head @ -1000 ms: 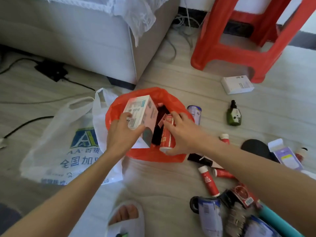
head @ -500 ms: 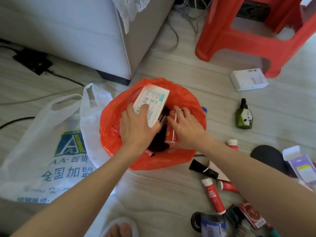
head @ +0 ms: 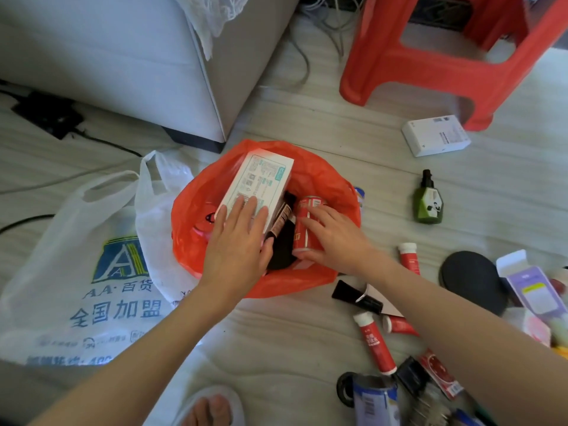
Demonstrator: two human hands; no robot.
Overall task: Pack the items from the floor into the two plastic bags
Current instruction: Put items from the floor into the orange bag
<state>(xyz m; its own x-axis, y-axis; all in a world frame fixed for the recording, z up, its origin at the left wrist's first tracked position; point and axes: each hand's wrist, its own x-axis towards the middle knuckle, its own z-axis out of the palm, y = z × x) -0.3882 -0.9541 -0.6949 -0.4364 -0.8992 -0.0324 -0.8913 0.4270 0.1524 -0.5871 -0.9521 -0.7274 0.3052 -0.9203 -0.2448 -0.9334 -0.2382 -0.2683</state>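
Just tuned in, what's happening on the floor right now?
A person is packing the red bag. The left hand rests flat on a white box standing in it, and the right hand holds a red can beside it. The white bag lies flat nearby; tubes, a green bottle and other items remain on the floor.

Orange-red plastic bag (head: pixel 310 170) holding a white box with teal print (head: pixel 261 182) and a red can (head: pixel 304 229). At nine o'clock, white bag with blue lettering (head: pixel 92 272). Red stool (head: pixel 430 63), dark green bottle (head: pixel 427 202), pale wood-grain floor (head: pixel 338 124).
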